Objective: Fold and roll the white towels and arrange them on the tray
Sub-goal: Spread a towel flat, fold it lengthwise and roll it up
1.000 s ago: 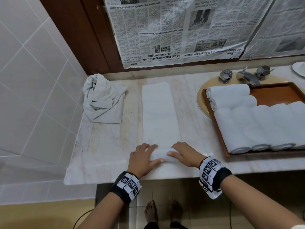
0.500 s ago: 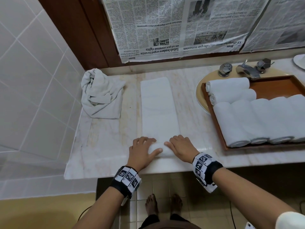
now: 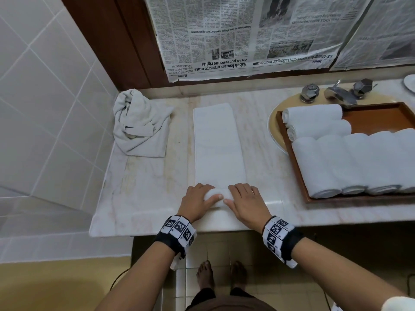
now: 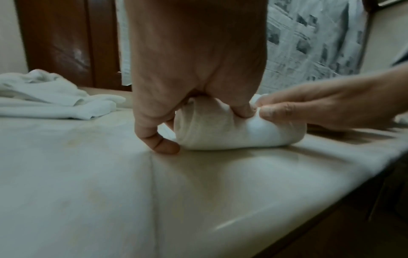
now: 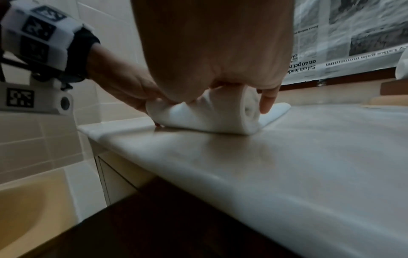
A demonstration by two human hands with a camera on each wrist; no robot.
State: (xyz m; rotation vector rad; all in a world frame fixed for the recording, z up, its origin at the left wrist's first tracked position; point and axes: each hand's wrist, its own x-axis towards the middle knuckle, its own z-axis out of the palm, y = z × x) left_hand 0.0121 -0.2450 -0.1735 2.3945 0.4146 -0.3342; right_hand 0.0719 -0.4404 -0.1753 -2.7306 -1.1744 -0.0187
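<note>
- The towel (image 3: 217, 144) lies in a long folded strip on the worktop (image 3: 143, 189), its near end wound into a short roll (image 3: 216, 197) close to the front edge.
- The left hand (image 3: 195, 203) curls over the roll's left half, thumb on its near side.
- The right hand (image 3: 246, 204) curls over the right half, thumb tip pressed into the cloth.
- A crumpled towel (image 3: 141, 126) sits at the back left, well apart.
- The tray (image 3: 379, 113) to the right holds rolled towels (image 3: 350, 162) side by side, with two more behind them.
</note>
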